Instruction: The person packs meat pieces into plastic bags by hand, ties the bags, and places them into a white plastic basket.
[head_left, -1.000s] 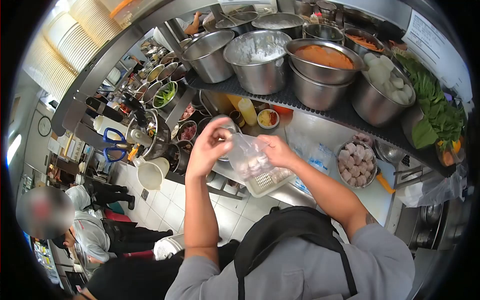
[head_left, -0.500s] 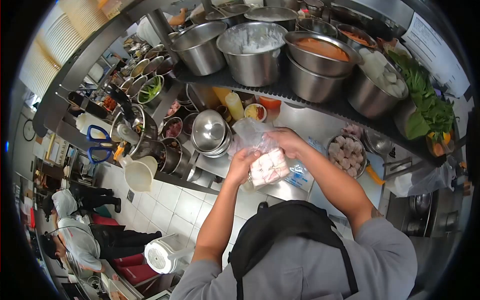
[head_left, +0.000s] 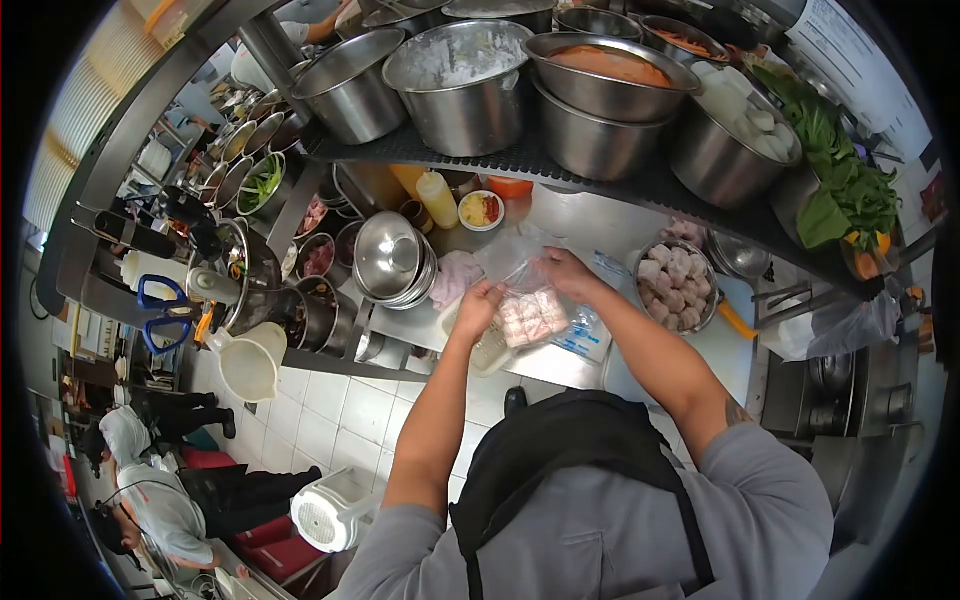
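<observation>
Roughly left to right: a stack of shiny round steel bowls (head_left: 390, 262); your left hand (head_left: 480, 308) pinches a clear plastic bag of pinkish-white chunks (head_left: 532, 320), partly hiding an off-white plastic basket (head_left: 490, 357); your right hand (head_left: 566, 275) grips the bag's upper side; loose pinch on slick film could drop it; mouth open or closed, can't tell

A grey short-sleeved shirt (head_left: 650, 510) with a stitched chest pocket (head_left: 583, 560) fills the lower centre, with a black apron (head_left: 560, 450) and narrow straps (head_left: 697, 535) over it. Dark marking (head_left: 738, 412) below the right sleeve (head_left: 770, 480).
</observation>
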